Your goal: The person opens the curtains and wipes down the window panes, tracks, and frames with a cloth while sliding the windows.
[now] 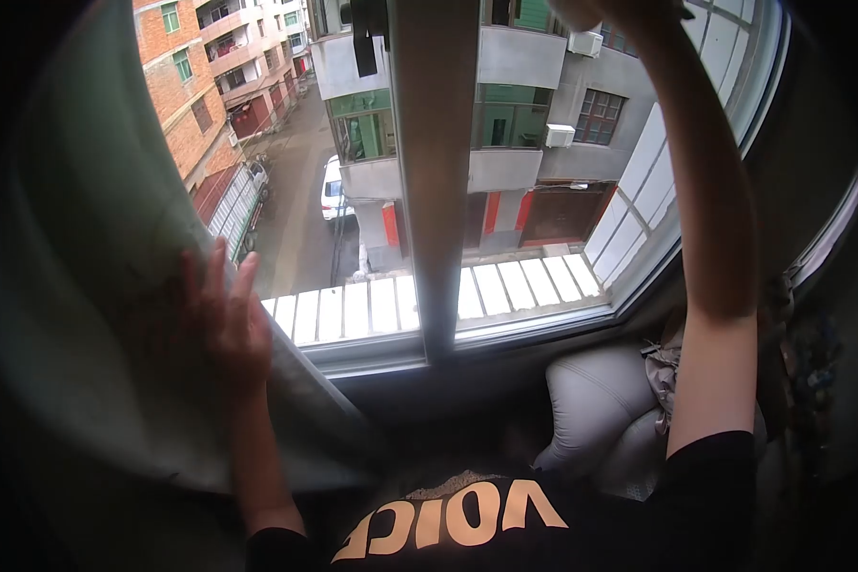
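Observation:
My left hand [227,319] is raised at the left, its fingers stretched out and apart against a grey-green curtain [95,286]. The hand looks slightly blurred, and no object shows in its grasp. My right arm reaches up in front of the window [429,355], and my right hand [620,11] is cut off by the top edge of the view. A pale blurred shape [574,13] is beside that hand; whether it is fingers or something held I cannot make out. The dark window post [436,191] stands upright between my two arms.
A puffy grey cushion-like thing [596,391] lies below the window at the right, with a bunched beige cloth [665,372] beside it. Outside are a white slatted ledge [343,313], a street with a white van [333,191], and several buildings.

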A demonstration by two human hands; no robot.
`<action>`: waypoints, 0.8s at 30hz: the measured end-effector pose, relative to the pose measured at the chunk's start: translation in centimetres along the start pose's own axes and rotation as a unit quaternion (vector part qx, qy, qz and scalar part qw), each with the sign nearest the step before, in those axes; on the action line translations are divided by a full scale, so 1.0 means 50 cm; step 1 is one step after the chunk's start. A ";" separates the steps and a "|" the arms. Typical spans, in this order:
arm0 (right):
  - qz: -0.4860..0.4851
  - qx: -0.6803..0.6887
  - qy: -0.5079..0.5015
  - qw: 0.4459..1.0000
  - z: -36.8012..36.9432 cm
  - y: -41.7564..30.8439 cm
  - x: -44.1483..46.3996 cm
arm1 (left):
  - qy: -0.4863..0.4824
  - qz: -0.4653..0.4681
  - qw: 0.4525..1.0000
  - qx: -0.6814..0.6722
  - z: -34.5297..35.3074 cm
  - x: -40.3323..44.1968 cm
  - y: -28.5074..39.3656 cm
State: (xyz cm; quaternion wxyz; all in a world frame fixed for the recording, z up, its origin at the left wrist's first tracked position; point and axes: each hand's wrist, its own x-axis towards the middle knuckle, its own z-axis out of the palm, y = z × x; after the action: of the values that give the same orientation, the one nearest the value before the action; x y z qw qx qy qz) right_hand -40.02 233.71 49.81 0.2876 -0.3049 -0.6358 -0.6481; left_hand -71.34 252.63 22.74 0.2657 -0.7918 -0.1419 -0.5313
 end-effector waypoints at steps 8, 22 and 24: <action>0.256 0.083 -0.143 0.952 -0.043 -0.493 -0.455 | -0.106 -0.112 0.988 0.003 0.039 0.049 0.062; 0.543 0.455 -0.169 0.685 -0.140 -0.511 -0.610 | 0.021 -0.054 0.967 -0.248 0.080 0.144 0.174; 0.191 -0.052 -0.293 0.935 -0.147 -0.349 -0.422 | 0.028 -0.052 0.964 -0.259 0.096 0.150 0.188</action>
State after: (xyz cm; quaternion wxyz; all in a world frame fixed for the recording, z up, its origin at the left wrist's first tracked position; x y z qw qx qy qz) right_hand -39.81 226.51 22.38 0.1903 -0.6113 -0.5871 -0.4954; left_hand -59.92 247.26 25.66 0.0270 -0.8101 -0.0329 -0.5848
